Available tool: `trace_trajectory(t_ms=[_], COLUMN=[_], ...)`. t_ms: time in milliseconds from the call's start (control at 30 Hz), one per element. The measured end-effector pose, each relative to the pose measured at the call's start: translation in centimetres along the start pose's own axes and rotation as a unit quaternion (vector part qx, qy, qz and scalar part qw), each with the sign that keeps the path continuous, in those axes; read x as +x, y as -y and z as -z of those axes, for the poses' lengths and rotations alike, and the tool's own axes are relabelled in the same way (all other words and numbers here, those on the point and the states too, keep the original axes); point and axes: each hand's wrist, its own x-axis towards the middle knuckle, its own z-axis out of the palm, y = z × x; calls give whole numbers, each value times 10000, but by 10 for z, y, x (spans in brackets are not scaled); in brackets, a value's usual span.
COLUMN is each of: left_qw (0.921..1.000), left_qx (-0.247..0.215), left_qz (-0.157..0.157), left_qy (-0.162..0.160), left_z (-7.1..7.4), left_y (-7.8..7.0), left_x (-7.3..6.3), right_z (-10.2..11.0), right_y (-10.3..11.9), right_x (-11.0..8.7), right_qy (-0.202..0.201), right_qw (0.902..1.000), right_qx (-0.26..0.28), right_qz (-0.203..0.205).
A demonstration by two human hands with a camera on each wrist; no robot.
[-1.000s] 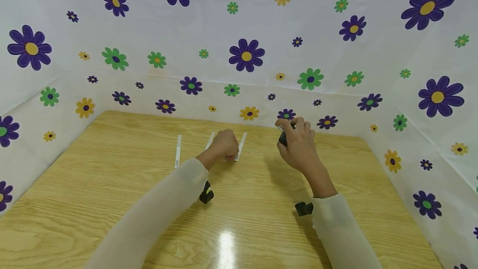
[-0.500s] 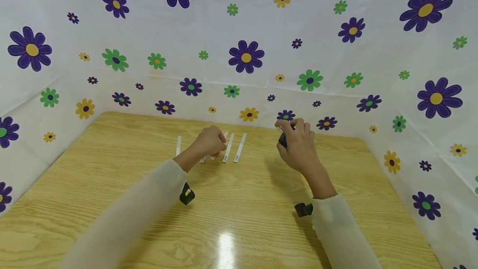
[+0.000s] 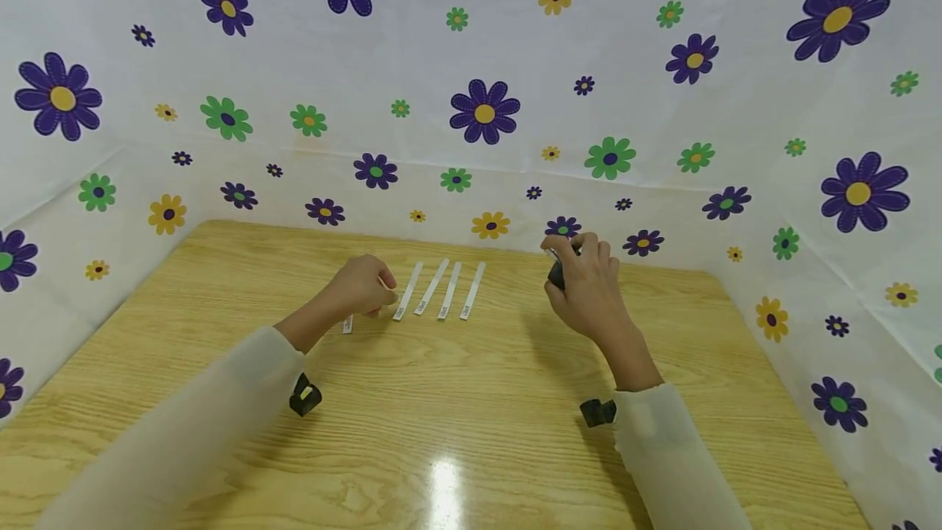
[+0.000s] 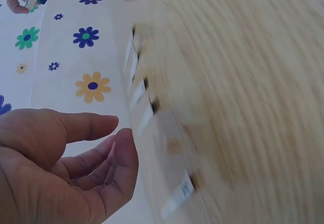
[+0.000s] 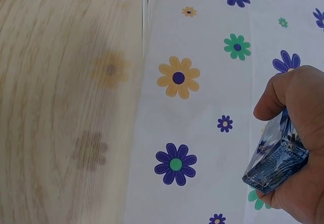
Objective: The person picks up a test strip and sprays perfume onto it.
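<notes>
My left hand [image 3: 359, 285] hovers over the left part of a row of thin white paper strips [image 3: 450, 291]. Its fingers are loosely curved, and in the left wrist view a gap shows between thumb and forefinger with nothing in it. The leftmost strip [image 3: 348, 325] is mostly hidden beneath this hand; small dark print marks its near end [image 4: 186, 187]. Off to the right, my right hand [image 3: 592, 285] grips a dark blue, glassy bottle [image 5: 278, 164] above the table. Fingers and palm cover much of the bottle.
The strips lie on a wood-grain table [image 3: 471, 399] near its back edge. A white flower-printed cloth [image 3: 412, 56] rises behind the table and along both sides. Dark camera mounts [image 3: 599, 412] show at the wrists.
My left hand has moved left along the row, uncovering the strips on the right and covering the leftmost one. My right hand and the bottle have stayed in place.
</notes>
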Motion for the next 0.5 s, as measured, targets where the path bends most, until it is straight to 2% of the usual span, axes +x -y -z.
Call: trace_trajectory(t_ms=[500], left_qw=[9998], left_qx=[66], left_qz=[159], left_qy=[-23], left_z=[22], left_y=[42], left_x=[-22], right_z=[-2], right_y=[0], right_x=[0], right_qy=[19], right_qw=[10000], right_qx=[-19], right_qz=[13])
